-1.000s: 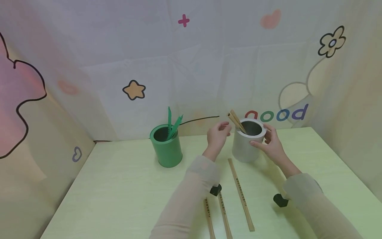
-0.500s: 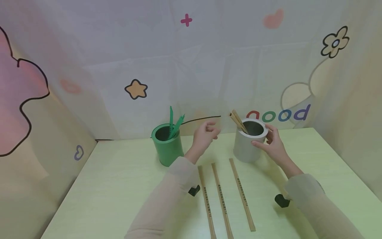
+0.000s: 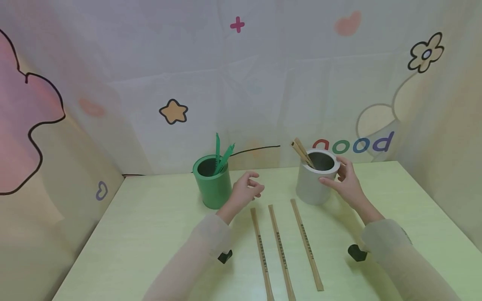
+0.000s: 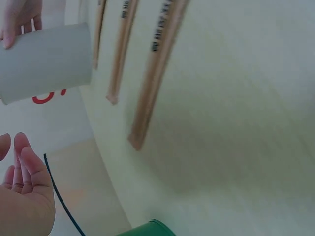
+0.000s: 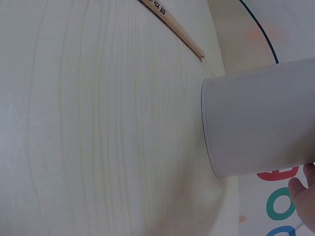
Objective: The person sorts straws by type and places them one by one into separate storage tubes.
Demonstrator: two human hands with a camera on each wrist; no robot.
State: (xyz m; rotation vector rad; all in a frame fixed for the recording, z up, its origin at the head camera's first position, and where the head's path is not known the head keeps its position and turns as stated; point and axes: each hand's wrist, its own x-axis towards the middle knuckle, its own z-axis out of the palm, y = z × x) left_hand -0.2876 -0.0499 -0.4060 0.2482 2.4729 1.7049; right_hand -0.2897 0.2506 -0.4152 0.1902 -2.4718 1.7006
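Note:
My right hand [image 3: 348, 184] holds the white cup [image 3: 313, 188] at its upper right side, thumb on the front and fingers round the far side of the rim. Brown paper-wrapped straws [image 3: 302, 154] lean out of that cup toward the left. My left hand [image 3: 246, 188] is in the air just right of the green cup [image 3: 214, 192], fingers loosely bent with nothing in them. Three more wrapped straws, the left one [image 3: 260, 246], the middle one [image 3: 280, 246] and the right one [image 3: 306, 242], lie lengthwise on the table between my arms. Printed characters show along their wrappers.
Green wrapped sticks [image 3: 224, 159] stand in the green cup. A printed cloth [image 3: 241, 92] hangs behind the pale wooden table [image 3: 150, 234] and along both sides. Black pieces hang below both sleeve cuffs.
My left hand has drawn away from the white cup, moving left and down to beside the green cup, uncovering the upper ends of two straws. My right hand stays on the white cup.

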